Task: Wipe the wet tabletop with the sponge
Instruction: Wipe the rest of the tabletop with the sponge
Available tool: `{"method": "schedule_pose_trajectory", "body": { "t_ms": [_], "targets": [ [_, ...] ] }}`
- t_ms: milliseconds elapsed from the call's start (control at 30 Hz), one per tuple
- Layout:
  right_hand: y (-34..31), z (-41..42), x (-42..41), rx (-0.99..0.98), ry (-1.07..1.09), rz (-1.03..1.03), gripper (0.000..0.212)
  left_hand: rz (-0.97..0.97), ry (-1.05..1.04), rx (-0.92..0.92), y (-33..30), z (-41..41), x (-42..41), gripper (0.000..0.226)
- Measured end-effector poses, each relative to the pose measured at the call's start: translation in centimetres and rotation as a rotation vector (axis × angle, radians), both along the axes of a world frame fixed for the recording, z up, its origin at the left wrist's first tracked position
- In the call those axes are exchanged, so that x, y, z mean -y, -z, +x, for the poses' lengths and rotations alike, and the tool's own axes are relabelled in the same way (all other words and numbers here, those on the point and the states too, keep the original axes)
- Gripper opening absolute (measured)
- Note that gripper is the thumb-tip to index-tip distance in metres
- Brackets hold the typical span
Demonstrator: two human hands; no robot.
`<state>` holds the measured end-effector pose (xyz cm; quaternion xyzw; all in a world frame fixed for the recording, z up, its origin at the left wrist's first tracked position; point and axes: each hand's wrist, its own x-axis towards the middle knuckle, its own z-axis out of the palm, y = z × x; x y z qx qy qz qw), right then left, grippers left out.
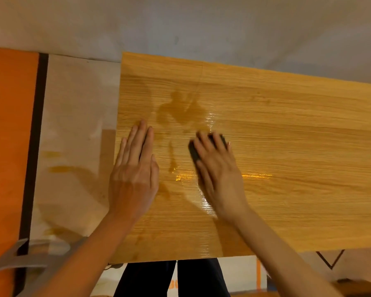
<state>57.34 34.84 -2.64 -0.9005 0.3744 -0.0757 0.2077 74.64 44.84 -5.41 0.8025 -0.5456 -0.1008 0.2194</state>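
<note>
**Wet tabletop under two hands**

The wooden tabletop [287, 146] is seen glistening with water (no containers are shown). Near its left edge, the left hand [135, 168] is laid flat, fingers straight and together. Just right, the dark sponge [194, 152] is gripped by the blurred right hand [216, 166], fingers curled over it.

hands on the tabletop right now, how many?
2. The left hand lies flat, fingers straight, near the left edge of the tabletop. The right hand presses the dark sponge near the middle, beside the wet patches. None seems hidden.
</note>
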Motion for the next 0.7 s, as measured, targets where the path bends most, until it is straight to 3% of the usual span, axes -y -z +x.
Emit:
{"method": "schedule_pose_trajectory", "body": {
  "t_ms": [167,367,467,600,700],
  "targets": [
    [0.9,5.4,7.6,0.033,0.310,0.000,0.048,-0.017,-0.003,0.007,0.0,0.0,-0.1,0.053],
    [0.3,1.7,-2.9,0.003,0.065,0.004,0.047,0.002,0.000,0.030,0.2,0.0,0.0,0.054],
    [0.8,4.5,1.8,-0.002,0.042,-0.043,0.046,0.011,-0.002,0.010,0.1,0.1,0.2,0.053],
    [1.3,9.7,7.2,0.038,0.178,-0.060,0.046,-0.013,-0.004,-0.089,-0.5,0.2,0.2,0.053],
    [1.3,8.0,6.1,0.013,0.054,-0.104,0.047,-0.022,-0.023,-0.108,-1.2,0.5,2.0,0.054]
  ]
}}
